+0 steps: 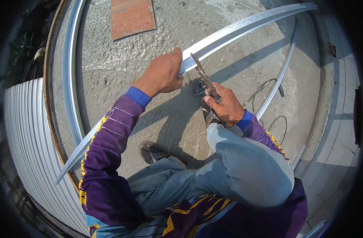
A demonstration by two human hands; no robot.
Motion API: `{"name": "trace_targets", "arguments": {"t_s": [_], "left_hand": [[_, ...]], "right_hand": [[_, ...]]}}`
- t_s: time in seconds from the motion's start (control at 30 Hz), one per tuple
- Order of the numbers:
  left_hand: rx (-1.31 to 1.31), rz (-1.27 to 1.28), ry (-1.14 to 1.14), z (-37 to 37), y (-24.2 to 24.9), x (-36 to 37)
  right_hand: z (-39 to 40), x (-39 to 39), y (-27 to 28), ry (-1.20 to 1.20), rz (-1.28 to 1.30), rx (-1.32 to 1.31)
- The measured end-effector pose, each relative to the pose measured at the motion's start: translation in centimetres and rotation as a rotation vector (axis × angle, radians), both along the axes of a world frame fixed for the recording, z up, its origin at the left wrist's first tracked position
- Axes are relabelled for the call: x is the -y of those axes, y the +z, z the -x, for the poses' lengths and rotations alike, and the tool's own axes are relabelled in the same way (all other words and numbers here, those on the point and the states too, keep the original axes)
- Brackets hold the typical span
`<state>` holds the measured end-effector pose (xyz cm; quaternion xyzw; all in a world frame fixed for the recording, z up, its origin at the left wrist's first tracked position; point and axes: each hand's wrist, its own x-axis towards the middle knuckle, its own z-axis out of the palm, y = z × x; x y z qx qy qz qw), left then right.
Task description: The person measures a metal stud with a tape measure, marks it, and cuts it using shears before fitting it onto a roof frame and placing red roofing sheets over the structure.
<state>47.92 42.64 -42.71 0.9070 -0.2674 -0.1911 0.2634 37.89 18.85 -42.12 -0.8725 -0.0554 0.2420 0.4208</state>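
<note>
A long, shiny metal channel point(245, 29) crosses in front of me from lower left to upper right. My left hand point(162, 73) is closed around it near its middle, and part of the channel runs hidden behind my left forearm. In my right hand point(226, 104) is a pair of tin snips point(205, 77), the fingers wrapped about the handles. The tips of the snips overlap the channel's near edge, just right of my left hand. Below the snips is a dark shoe point(208, 109) on my foot.
Another metal channel point(71, 75) lies along the left side of the concrete floor point(106, 67). A thinner metal strip point(280, 81) and a dark cable point(257, 92) are on the right. An orange-brown board point(132, 18) lies ahead. Corrugated sheet point(26, 119) borders the left edge.
</note>
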Motion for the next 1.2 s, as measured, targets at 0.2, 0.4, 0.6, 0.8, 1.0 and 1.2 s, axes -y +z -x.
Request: {"name": "trace_targets", "arguments": {"t_s": [0.2,0.4,0.6,0.8,1.0,1.2], "left_hand": [[-0.263,0.102,0.157,-0.4,-0.2,-1.0],[-1.305,0.575,0.036,-2.0,-0.6,-3.0],[-0.873,0.311,-0.023,-2.6,2.4,-2.9],[-0.036,0.029,0.187,-1.6,0.8,-1.2],[0.054,0.086,0.213,0.2,1.1,0.3],[0.164,-0.008,0.243,1.4,0.7,1.1]], "right_hand": [[0.4,0.5,-0.9,-0.043,0.013,0.030],[1.0,1.3,-2.9,-0.001,-0.096,0.065],[3.6,6.1,-4.1,0.087,0.064,-0.016],[5.0,7.1,-3.3,-0.278,-0.066,-0.304],[2.3,5.4,-0.3,0.051,0.012,-0.123],[1.1,3.9,0.4,0.003,-0.042,-0.220]]}}
